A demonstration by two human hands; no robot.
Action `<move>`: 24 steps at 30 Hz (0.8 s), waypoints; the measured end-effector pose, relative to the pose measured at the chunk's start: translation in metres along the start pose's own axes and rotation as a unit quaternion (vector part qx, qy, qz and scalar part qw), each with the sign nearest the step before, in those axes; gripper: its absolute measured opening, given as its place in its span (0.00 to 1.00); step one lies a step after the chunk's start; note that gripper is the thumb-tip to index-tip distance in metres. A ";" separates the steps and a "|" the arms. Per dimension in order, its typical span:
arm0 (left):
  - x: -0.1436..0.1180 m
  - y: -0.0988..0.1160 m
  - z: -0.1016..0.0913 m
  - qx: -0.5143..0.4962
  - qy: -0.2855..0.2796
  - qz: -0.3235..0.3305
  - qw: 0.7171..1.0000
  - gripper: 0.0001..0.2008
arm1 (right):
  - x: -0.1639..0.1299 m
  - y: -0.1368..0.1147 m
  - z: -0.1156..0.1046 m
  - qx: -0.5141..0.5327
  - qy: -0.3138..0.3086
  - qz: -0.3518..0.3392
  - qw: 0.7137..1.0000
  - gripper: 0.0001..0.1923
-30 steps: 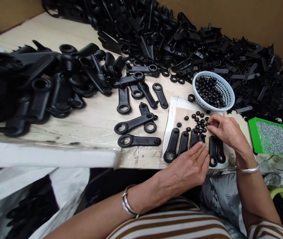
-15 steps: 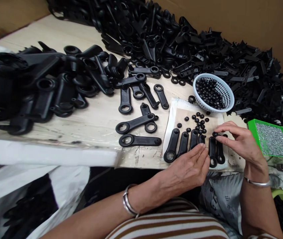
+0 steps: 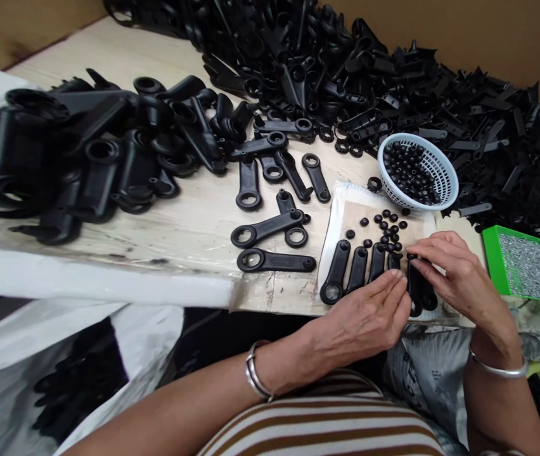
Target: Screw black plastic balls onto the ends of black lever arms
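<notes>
The right hand [image 3: 460,278] pinches a small black cap [image 3: 411,257] between thumb and forefinger, right at the top end of a black lever [image 3: 415,285] that lies on a pale pad [image 3: 341,209] at the front of the bench [image 3: 194,215]. The left hand [image 3: 369,313] rests at the pad's near edge with its fingers [image 3: 393,278] held loosely together and nearly straight, gripping nothing, their tips touching the lower ends of the row of levers [image 3: 358,269]. That row lies side by side, ring ends toward the person, and the lever under the right hand is at its right end. Loose caps [image 3: 388,228] are scattered on the pad just above the row. Behind the pad stands a white basket [image 3: 443,171] filled with more caps. To the right sits a green tray [image 3: 493,253] of small silver parts. Left of the pad several single levers [image 3: 274,259] lie apart on the bench, and beyond them is a heap of bigger black parts [image 3: 84,152]. A long pile of black pieces [image 3: 393,82] runs along the back. A bracelet [image 3: 257,379] is on the left wrist.
</notes>
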State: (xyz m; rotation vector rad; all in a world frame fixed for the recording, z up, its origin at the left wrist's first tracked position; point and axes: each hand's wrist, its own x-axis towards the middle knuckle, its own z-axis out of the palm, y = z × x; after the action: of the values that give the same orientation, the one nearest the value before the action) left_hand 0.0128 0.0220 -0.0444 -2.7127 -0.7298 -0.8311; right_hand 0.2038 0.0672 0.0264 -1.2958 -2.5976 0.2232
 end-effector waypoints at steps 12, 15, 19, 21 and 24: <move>-0.001 -0.001 -0.003 -0.011 -0.045 0.005 0.999 0.16 | 0.004 -0.004 0.012 -0.106 -0.023 -0.043 0.993 0.10; -0.001 -0.001 -0.002 -0.010 -0.044 0.002 0.999 0.15 | 0.005 -0.012 0.011 -0.131 -0.042 -0.048 0.989 0.10; -0.002 -0.001 -0.001 -0.013 -0.042 0.001 0.999 0.15 | 0.007 -0.019 0.011 -0.136 -0.061 -0.040 0.988 0.12; -0.002 -0.001 -0.001 -0.018 -0.040 0.002 0.999 0.15 | 0.007 -0.018 0.012 -0.133 -0.061 -0.040 0.988 0.12; -0.002 -0.001 0.000 -0.022 -0.036 0.000 0.999 0.15 | 0.006 -0.013 0.015 -0.116 -0.049 -0.041 0.991 0.11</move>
State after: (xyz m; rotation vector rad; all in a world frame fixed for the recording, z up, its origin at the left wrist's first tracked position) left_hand 0.0109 0.0222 -0.0459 -2.7953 -0.7345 -0.7630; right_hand 0.1860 0.0638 0.0160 -1.2743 -2.8223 -0.0317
